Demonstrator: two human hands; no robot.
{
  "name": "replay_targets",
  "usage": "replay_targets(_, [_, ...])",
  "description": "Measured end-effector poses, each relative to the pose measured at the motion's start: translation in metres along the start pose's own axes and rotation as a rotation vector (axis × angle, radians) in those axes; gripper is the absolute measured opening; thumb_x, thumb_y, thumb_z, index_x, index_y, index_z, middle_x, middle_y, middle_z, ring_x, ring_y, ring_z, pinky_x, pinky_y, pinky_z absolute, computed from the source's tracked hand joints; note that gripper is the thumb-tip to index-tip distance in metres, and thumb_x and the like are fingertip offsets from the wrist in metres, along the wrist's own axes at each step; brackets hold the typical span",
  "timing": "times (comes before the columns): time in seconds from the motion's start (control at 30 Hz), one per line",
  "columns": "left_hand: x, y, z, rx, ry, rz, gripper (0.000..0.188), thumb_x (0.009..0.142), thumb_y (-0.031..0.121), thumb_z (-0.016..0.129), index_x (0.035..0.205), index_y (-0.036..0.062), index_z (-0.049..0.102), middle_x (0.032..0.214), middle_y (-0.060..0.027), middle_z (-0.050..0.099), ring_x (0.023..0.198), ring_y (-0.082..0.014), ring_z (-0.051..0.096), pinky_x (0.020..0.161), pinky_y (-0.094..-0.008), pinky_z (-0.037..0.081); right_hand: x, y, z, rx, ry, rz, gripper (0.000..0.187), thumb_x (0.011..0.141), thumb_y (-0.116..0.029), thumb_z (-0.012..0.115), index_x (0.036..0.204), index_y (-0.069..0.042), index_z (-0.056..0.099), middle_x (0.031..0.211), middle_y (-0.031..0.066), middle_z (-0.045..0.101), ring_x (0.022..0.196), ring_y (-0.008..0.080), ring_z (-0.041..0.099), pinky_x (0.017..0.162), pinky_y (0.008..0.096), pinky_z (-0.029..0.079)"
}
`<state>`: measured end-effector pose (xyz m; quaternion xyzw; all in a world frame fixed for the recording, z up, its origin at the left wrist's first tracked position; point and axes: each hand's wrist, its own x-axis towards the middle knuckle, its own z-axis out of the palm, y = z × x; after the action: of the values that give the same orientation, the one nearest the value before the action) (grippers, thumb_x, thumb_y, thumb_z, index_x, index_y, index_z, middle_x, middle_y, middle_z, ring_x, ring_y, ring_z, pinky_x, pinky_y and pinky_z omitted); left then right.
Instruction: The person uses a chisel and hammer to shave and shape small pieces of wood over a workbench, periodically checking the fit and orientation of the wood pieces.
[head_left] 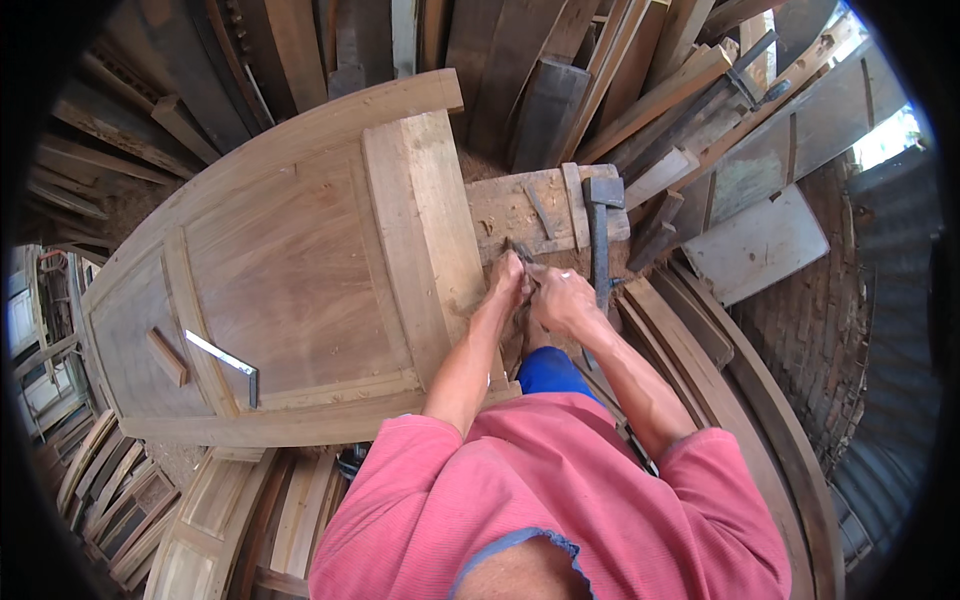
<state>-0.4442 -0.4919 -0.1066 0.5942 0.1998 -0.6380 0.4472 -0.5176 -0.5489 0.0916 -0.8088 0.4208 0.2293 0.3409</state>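
Observation:
My left hand (508, 280) and my right hand (562, 300) are close together over the right end of a wooden panelled door (280, 270). The fingers of both are closed around a small, dark, slim tool (520, 249), whose kind I cannot make out; its tip points away from me. Under and beyond the hands lies a rough work plank (500, 205) with shavings on it. A dark hammer-shaped tool (600, 235) rests on the plank's right part, just right of my right hand. Thick pale wooden rails (420, 200) cross the door's end, left of my left hand.
On the door lie a try square (222, 353) and a short wooden strip (167, 357). Upright boards (360, 50) lean along the far side. Long curved timbers (740, 400) are stacked to my right, and more door frames (200, 520) stand at lower left.

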Motion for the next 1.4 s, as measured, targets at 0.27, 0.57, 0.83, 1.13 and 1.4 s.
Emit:
replay_targets(0.27, [0.003, -0.005, -0.008, 0.181, 0.025, 0.009, 0.050, 0.099, 0.043, 0.030, 0.063, 0.0119, 0.046, 0.050, -0.0042, 0.043, 0.039, -0.0206, 0.044, 0.035, -0.0383, 0.030, 0.014, 0.007, -0.020, -0.029, -0.079, -0.001, 0.051, 0.078, -0.017, 0.056, 0.128, -0.010, 0.063, 0.109, 0.0275, 0.066, 0.105, 0.0410, 0.064, 0.098, 0.0447, 0.049])
replay_targets(0.57, [0.000, 0.002, -0.004, 0.081, -0.016, -0.004, 0.043, 0.100, 0.037, 0.031, 0.068, 0.0125, 0.045, 0.051, -0.0024, 0.040, 0.039, -0.0173, 0.038, 0.035, -0.0342, 0.029, 0.006, 0.005, -0.005, -0.122, -0.089, 0.033, 0.053, 0.076, -0.014, 0.054, 0.128, -0.012, 0.064, 0.109, 0.0273, 0.066, 0.104, 0.0411, 0.064, 0.096, 0.0445, 0.050])
replay_targets(0.83, [0.007, 0.015, -0.002, 0.169, -0.016, 0.007, 0.036, 0.093, 0.034, 0.036, 0.066, 0.0123, 0.048, 0.049, -0.0041, 0.042, 0.039, -0.0207, 0.042, 0.035, -0.0381, 0.030, 0.015, -0.004, 0.000, -0.223, -0.162, -0.028, 0.051, 0.079, -0.019, 0.060, 0.130, -0.016, 0.063, 0.107, 0.0263, 0.067, 0.106, 0.0372, 0.065, 0.096, 0.0455, 0.050])
replay_targets(1.13, [0.009, -0.023, -0.022, 0.101, -0.069, 0.049, 0.040, 0.093, 0.036, 0.035, 0.064, 0.0132, 0.050, 0.048, -0.0044, 0.042, 0.037, -0.0209, 0.040, 0.036, -0.0391, 0.031, 0.015, -0.002, -0.004, -0.111, -0.143, 0.061, 0.045, 0.083, -0.018, 0.057, 0.127, -0.011, 0.063, 0.110, 0.0256, 0.067, 0.102, 0.0403, 0.066, 0.092, 0.0477, 0.051])
replay_targets(1.4, [-0.015, -0.018, -0.039, -0.293, -0.329, 0.126, 0.027, 0.099, 0.033, 0.052, 0.088, 0.0086, 0.056, 0.055, 0.0013, 0.042, 0.044, -0.0114, 0.039, 0.041, -0.0270, 0.033, 0.016, 0.078, 0.056, 0.286, 0.316, -0.306, 0.053, 0.083, -0.012, 0.056, 0.136, -0.008, 0.057, 0.099, 0.0213, 0.071, 0.084, 0.0316, 0.071, 0.078, 0.0413, 0.054])
